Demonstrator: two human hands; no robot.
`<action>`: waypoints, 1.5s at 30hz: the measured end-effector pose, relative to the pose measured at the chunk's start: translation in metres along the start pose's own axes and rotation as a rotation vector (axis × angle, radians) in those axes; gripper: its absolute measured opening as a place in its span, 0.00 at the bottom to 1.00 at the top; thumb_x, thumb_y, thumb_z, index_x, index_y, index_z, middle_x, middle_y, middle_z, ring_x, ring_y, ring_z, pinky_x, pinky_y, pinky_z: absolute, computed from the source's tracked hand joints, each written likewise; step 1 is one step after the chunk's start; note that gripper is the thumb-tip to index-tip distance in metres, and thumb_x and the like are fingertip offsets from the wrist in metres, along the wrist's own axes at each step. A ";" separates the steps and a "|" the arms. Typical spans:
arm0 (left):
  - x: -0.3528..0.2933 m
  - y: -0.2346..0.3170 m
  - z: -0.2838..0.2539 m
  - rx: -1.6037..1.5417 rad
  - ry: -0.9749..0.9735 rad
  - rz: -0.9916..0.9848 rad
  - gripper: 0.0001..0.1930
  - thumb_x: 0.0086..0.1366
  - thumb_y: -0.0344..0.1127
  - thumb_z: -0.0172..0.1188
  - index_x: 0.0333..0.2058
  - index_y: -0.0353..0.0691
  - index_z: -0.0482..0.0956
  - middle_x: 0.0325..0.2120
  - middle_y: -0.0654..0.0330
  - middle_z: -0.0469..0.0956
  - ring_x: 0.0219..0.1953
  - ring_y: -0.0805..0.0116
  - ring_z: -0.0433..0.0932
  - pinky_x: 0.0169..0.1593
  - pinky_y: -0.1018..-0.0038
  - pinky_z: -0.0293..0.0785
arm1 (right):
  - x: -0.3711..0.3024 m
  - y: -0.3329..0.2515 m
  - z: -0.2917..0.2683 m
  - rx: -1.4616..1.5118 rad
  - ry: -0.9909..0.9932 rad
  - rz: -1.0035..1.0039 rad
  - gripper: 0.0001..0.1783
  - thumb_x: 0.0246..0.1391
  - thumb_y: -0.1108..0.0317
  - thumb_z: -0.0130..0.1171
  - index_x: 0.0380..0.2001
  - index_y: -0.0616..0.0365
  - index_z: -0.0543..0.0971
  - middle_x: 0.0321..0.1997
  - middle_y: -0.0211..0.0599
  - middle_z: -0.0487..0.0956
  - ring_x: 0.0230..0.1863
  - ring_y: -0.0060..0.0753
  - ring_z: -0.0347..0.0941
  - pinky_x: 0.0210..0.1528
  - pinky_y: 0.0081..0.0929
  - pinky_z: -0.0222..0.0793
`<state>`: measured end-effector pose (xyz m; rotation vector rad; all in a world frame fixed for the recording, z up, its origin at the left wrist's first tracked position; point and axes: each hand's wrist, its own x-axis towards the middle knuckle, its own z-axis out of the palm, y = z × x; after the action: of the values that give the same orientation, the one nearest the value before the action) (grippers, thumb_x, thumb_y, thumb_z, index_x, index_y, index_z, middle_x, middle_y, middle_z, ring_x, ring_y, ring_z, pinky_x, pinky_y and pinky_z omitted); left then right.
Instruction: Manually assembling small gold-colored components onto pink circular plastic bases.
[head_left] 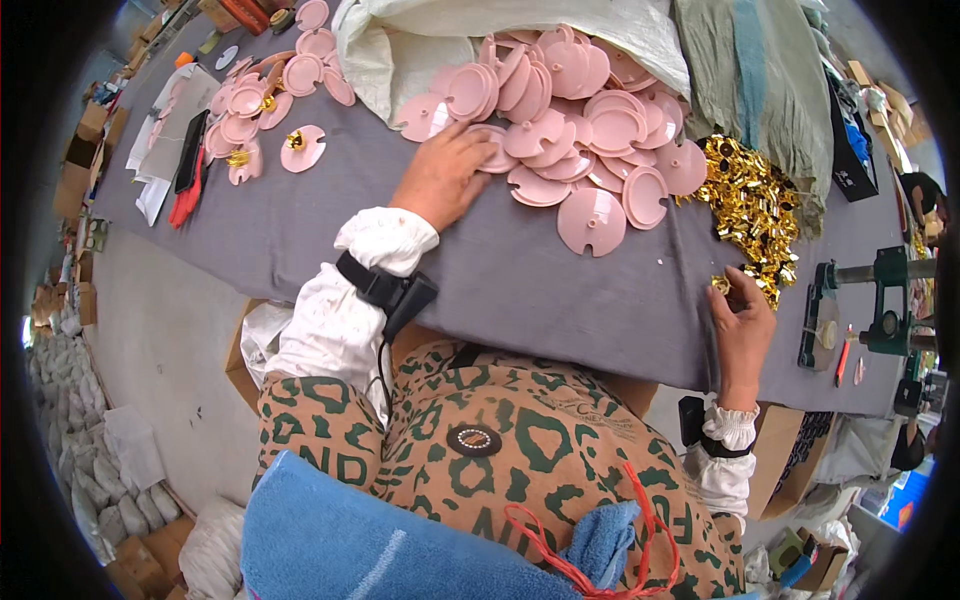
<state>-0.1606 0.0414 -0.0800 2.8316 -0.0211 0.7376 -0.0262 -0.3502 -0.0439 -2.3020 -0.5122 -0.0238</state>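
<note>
Left hand (pixel 441 177) touches a pink disc (pixel 502 154) toward twelve o'clock, finger grip unclear; right hand (pixel 743 325) pinches a gold piece (pixel 720 284) at three

Two hands (pixel 442 180); pink discs (pixel 592 228), dozens; gold pieces (pixel 745 205), many.

The right hand (pixel 745 325) partly obscures a gold piece (pixel 719 284); the white sack (pixel 372 50) (cropped above) overhangs some pink discs (pixel 535 135).

The grey counter (pixel 540 285) is carrying pink discs (pixel 592 222) and a white sack (pixel 385 50) at the frame's upper centre; gold pieces (pixel 750 205) are lying at upper right, more discs (pixel 302 75) and pale sheets (pixel 195 95) at upper left.
</note>
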 end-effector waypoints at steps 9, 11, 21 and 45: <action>0.017 0.079 -0.018 -1.004 0.060 -0.843 0.11 0.67 0.34 0.60 0.44 0.35 0.79 0.36 0.62 0.81 0.36 0.79 0.77 0.39 0.78 0.75 | -0.003 -0.051 0.030 0.855 -0.222 0.217 0.17 0.54 0.78 0.61 0.49 0.66 0.78 0.41 0.38 0.79 0.39 0.31 0.81 0.37 0.21 0.79; 0.016 0.107 -0.016 -1.316 0.094 -0.830 0.13 0.67 0.35 0.60 0.46 0.34 0.78 0.38 0.62 0.81 0.37 0.78 0.77 0.39 0.79 0.76 | 0.000 -0.062 0.042 0.978 -0.336 0.155 0.15 0.53 0.79 0.62 0.46 0.68 0.80 0.42 0.38 0.80 0.41 0.31 0.81 0.42 0.23 0.78; 0.024 0.157 -0.010 -1.642 -0.149 -0.802 0.15 0.67 0.32 0.59 0.50 0.33 0.75 0.40 0.61 0.80 0.38 0.76 0.78 0.42 0.78 0.77 | -0.003 -0.064 0.073 0.628 0.029 -0.456 0.10 0.46 0.79 0.69 0.35 0.63 0.82 0.43 0.42 0.81 0.42 0.31 0.80 0.43 0.24 0.75; 0.003 0.127 -0.024 -0.638 0.015 -0.533 0.10 0.64 0.32 0.60 0.44 0.38 0.80 0.31 0.51 0.81 0.31 0.67 0.81 0.36 0.72 0.75 | -0.017 -0.083 0.075 0.854 -0.368 0.102 0.22 0.51 0.77 0.66 0.51 0.66 0.76 0.40 0.37 0.83 0.38 0.20 0.78 0.41 0.18 0.75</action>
<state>-0.1783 -0.0775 -0.0329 2.0834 0.4073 0.5076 -0.0832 -0.2522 -0.0428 -1.4832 -0.4640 0.5693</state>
